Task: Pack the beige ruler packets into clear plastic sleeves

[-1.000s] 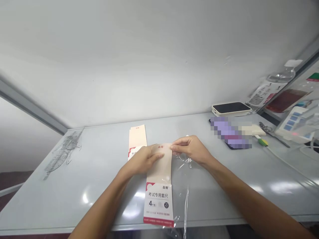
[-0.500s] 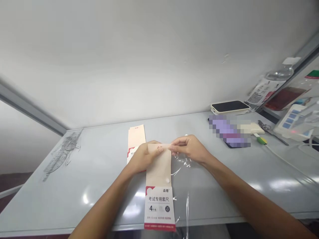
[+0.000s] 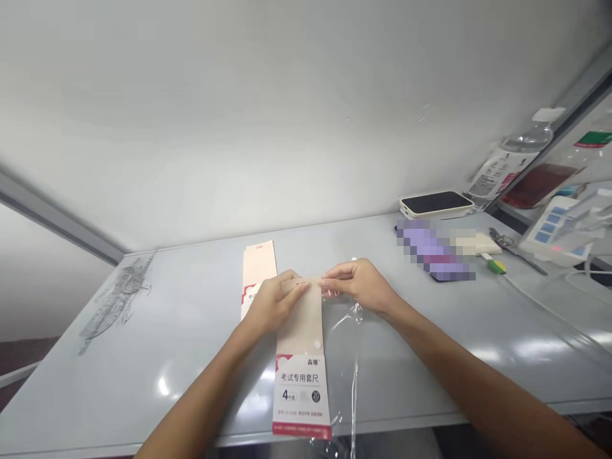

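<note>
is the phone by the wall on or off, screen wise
Off, it seems: the phone shows a dark screen with nothing lit on it.

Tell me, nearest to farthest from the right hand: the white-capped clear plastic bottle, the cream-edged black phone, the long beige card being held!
1. Long beige card: just left of the right hand.
2. Cream-edged black phone: farther back, to the right.
3. White-capped bottle: past the phone, farther right.

From where I stand, the near card (image 3: 302, 395) reads 森珊, 考试专用套尺, 4件套 and a circled 20; the farther cards (image 3: 259, 264), leftward, show 考; the far-right bottle label (image 3: 500, 173) is too blurred.
</note>
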Motion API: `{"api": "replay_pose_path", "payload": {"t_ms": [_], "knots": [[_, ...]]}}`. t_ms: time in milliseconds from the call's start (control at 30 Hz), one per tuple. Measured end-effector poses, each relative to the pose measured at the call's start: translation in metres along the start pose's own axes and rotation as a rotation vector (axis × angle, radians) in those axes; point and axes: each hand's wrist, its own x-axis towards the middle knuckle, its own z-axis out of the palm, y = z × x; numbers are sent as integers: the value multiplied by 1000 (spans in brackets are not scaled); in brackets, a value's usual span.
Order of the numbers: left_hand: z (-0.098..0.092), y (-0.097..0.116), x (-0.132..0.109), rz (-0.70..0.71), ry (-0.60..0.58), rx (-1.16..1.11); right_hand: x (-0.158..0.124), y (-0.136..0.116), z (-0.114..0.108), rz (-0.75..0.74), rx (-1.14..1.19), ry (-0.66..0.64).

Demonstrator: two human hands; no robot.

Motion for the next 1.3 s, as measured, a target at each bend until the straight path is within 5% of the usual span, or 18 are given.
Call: {"api": "replay_pose_path", "payload": {"t_ms": [400, 600, 700, 833, 1300], "knots": [[3, -4, 3, -142, -74, -355, -2, -6, -5, 45, 100, 53], [0, -6, 7, -120, 329, -578, -2, -6, 0, 63, 278, 94], [1, -8, 7, -79, 409, -597, -2, -3, 11, 104, 223, 74], [3, -10, 7, -61, 388, -605, -3, 1, 21, 82, 165, 165], [8, -15, 7, -137, 353, -664, -3, 5, 27, 32, 202, 139]]}}
